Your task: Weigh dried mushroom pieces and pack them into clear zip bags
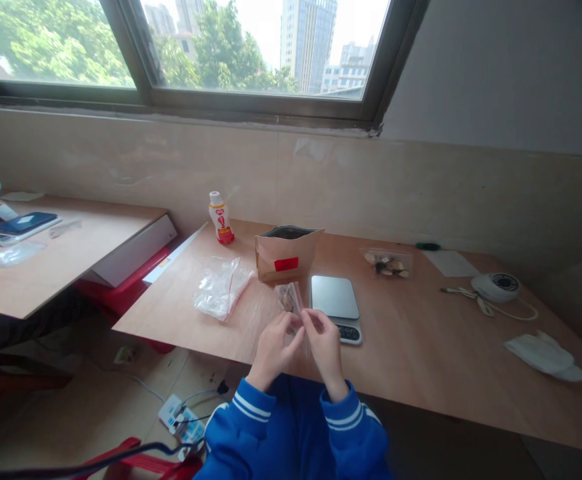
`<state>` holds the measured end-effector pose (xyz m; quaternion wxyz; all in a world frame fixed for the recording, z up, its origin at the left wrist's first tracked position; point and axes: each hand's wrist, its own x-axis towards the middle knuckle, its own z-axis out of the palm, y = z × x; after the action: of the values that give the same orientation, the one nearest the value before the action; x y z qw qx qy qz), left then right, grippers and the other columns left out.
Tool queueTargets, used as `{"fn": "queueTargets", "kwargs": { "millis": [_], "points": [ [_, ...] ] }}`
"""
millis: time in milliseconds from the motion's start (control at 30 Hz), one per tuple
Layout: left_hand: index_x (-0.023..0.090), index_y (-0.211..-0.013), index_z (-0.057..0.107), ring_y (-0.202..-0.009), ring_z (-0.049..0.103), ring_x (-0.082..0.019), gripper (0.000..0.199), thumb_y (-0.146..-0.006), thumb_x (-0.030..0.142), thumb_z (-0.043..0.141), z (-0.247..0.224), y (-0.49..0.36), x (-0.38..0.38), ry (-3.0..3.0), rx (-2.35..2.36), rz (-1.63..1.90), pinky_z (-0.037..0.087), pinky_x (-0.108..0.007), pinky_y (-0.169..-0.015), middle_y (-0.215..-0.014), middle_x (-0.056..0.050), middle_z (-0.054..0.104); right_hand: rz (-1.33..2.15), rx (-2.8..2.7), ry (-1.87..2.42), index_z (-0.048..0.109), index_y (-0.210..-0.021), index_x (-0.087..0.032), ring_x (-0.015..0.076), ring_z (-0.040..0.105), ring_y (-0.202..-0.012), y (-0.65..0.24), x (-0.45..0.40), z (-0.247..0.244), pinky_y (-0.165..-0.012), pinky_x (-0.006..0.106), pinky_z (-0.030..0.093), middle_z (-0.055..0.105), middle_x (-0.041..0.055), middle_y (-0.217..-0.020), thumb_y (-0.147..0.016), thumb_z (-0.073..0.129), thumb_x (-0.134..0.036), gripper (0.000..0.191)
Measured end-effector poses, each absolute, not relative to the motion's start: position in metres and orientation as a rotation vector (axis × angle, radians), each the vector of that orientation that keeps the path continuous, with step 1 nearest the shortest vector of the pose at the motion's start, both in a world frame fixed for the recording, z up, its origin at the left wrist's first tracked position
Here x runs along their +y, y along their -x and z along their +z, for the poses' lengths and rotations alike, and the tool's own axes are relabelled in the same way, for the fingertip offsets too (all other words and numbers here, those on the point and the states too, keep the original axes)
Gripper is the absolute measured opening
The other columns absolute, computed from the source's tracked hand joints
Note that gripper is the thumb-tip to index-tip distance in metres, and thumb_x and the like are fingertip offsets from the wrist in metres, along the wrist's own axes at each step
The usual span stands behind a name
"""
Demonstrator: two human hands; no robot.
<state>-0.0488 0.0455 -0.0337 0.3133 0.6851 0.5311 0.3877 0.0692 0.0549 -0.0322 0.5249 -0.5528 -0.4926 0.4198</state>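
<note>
The person sits at a wooden surface [411,333], and the left hand [272,350] and the right hand [325,347] are close together just above its front edge. The fingers [293,325] of both hands come near each other and make a small, closed grip on a small plastic bag [291,300]. This bag is clear and has a red line on its edge. It seems that both hands hold the same bag, but the fingers hide the exact place of the grip. The bag stands up from the grip, and some brown pieces [287,300] lie inside it, just above the fingers.

Just to the right of this bag is a kitchen scale [335,297], and nothing is on its flat top. Behind them stands a brown paper bag [285,255] with a red label, and its top is open. A flat clear bag [222,289] lies to the left of the hands. Farther back stands a small bottle [221,219] with a red and white label. On the right, a clear box [387,263] holds more brown and pale pieces. Far to the right lie a round white device [495,287] with a cable and a white cloth [545,357].
</note>
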Motion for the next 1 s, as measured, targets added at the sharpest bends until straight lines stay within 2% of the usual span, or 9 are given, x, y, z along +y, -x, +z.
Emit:
{"fn": "queueTargets", "kwargs": {
  "millis": [133,267,400,533,733,867,933,1000],
  "points": [
    [0.019,-0.084,0.057,-0.073,0.055,-0.015,0.033,-0.094,0.043,0.037,-0.033,0.049,0.044,-1.559,1.325,1.124,0.041,-0.027,-0.07,-0.078,-0.001,0.059,1.02,-1.196,1.317,0.068,-0.085,-0.016,0.0217,0.068,-0.076,-0.07,0.055,-0.03,-0.072,0.033,0.054,0.073,0.0081,-0.082,-0.081,0.062,-0.041,0.026],
    [0.019,-0.075,0.054,-0.066,0.049,-0.015,0.036,-0.089,0.051,0.045,-0.032,0.047,0.046,-1.413,1.325,1.142,0.037,-0.026,-0.062,-0.067,0.001,0.052,0.923,-1.318,1.285,0.067,-0.078,-0.018,0.0187,0.065,-0.07,-0.068,0.052,-0.027,-0.067,0.03,0.053,0.069,0.005,-0.076,-0.081,0.064,-0.037,0.02],
    [0.019,-0.068,0.053,-0.061,0.044,-0.013,0.038,-0.085,0.053,0.049,-0.029,0.048,0.047,-1.263,1.257,1.202,0.034,-0.026,-0.059,-0.061,0.002,0.047,0.848,-1.4,1.24,0.063,-0.067,-0.019,0.0149,0.06,-0.065,-0.065,0.05,-0.023,-0.062,0.027,0.05,0.062,0.0025,-0.072,-0.082,0.063,-0.04,0.027],
    [0.018,-0.061,0.048,-0.06,0.042,-0.012,0.041,-0.086,0.051,0.048,-0.029,0.053,0.046,-1.177,1.152,1.237,0.034,-0.026,-0.06,-0.058,0.002,0.044,0.951,-1.4,1.202,0.065,-0.069,-0.018,0.0131,0.059,-0.062,-0.064,0.05,-0.021,-0.058,0.025,0.05,0.061,0.0022,-0.075,-0.08,0.065,-0.044,0.029],
    [0.019,-0.058,0.044,-0.057,0.041,-0.012,0.044,-0.086,0.053,0.047,-0.032,0.053,0.045,-1.175,1.154,1.306,0.034,-0.026,-0.057,-0.056,0.002,0.042,1.078,-1.316,1.146,0.065,-0.07,-0.017,0.0132,0.061,-0.06,-0.063,0.05,-0.022,-0.054,0.025,0.051,0.06,0.0019,-0.077,-0.079,0.067,-0.042,0.026],
    [0.02,-0.056,0.042,-0.054,0.041,-0.012,0.046,-0.086,0.054,0.045,-0.03,0.047,0.044,-1.271,1.248,1.286,0.033,-0.026,-0.055,-0.054,0.002,0.042,0.988,-1.283,1.178,0.065,-0.069,-0.017,0.0148,0.062,-0.065,-0.063,0.051,-0.019,-0.057,0.025,0.05,0.062,0.0034,-0.077,-0.078,0.067,-0.043,0.028],
    [0.02,-0.056,0.042,-0.053,0.04,-0.012,0.047,-0.087,0.054,0.043,-0.027,0.046,0.043,-1.319,1.296,1.289,0.032,-0.026,-0.054,-0.053,0.002,0.042,0.954,-1.246,1.214,0.065,-0.07,-0.017,0.0154,0.061,-0.063,-0.068,0.055,-0.019,-0.056,0.026,0.049,0.063,0.0033,-0.072,-0.077,0.067,-0.046,0.03],
    [0.02,-0.055,0.042,-0.052,0.039,-0.011,0.047,-0.088,0.054,0.041,-0.024,0.048,0.039,-1.334,1.349,1.31,0.03,-0.026,-0.053,-0.052,0.003,0.041,0.937,-1.109,1.287,0.063,-0.073,-0.017,0.0147,0.058,-0.052,-0.078,0.063,-0.018,-0.05,0.026,0.047,0.06,0.0007,-0.06,-0.078,0.065,-0.05,0.033]
  ]
}}
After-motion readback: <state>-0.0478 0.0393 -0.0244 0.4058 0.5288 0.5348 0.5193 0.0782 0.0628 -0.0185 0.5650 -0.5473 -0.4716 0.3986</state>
